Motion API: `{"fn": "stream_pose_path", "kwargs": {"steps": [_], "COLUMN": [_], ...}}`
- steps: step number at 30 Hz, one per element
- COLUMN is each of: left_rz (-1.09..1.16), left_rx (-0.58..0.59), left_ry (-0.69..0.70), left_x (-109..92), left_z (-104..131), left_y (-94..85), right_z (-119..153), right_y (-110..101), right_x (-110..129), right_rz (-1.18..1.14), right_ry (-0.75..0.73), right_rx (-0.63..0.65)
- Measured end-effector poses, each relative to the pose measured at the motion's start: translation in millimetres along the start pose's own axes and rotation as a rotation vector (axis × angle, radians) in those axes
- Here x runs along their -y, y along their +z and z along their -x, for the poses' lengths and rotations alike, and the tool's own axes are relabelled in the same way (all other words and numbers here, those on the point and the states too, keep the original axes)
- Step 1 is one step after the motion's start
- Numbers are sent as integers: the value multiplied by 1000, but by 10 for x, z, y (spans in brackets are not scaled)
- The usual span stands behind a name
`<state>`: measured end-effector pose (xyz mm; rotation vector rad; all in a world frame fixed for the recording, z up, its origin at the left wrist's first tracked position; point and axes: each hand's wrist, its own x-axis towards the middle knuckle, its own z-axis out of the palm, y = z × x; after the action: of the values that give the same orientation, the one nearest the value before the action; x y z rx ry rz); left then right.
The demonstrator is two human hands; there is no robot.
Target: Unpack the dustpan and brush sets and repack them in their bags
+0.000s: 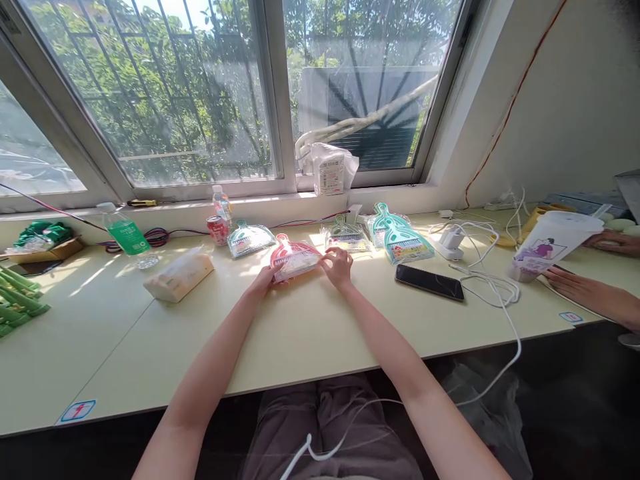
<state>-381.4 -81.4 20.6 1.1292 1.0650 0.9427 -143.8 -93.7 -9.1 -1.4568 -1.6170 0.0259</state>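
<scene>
A red mini dustpan-and-brush set (296, 259) in clear plastic wrap lies before me, held from both sides. My left hand (264, 277) grips its left edge, fingers closed. On the other side, my right hand (337, 265) pinches the right corner of the wrapper. Just behind to the left is a pale teal dustpan set (251, 238). A dark green dustpan set (346, 235) sits behind my right hand. Farther right, two teal dustpan sets (407, 243) overlap, handles pointing at the window.
Left of my hands are a tissue pack (180, 275), a green-labelled bottle (129, 233) and a red can (217, 230). On the right lie a phone (430, 283), a charger (451, 241) with white cables, and a tall cup (553, 245) near another person's hands (585, 293).
</scene>
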Motion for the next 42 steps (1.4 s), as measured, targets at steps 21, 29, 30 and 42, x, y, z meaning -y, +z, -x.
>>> {"fn": "stream_pose_path", "kwargs": {"steps": [21,29,30,42], "left_rz": [-226,-136,-150,-191], "left_rx": [199,299,340,21], "left_ry": [94,122,163,299], "left_x": [-3,76,76,236], "left_z": [75,20,40,-118], "left_y": [175,148,152,231], "right_z": [-108,-185,-186,-253], "right_y": [61,27,0,-176], "right_x": [-170,-292,-295,-419], "right_rz": [-571,-915,-920,-589], "right_ry": [329,583,606,383], "right_rx": [118,229,226,331]}}
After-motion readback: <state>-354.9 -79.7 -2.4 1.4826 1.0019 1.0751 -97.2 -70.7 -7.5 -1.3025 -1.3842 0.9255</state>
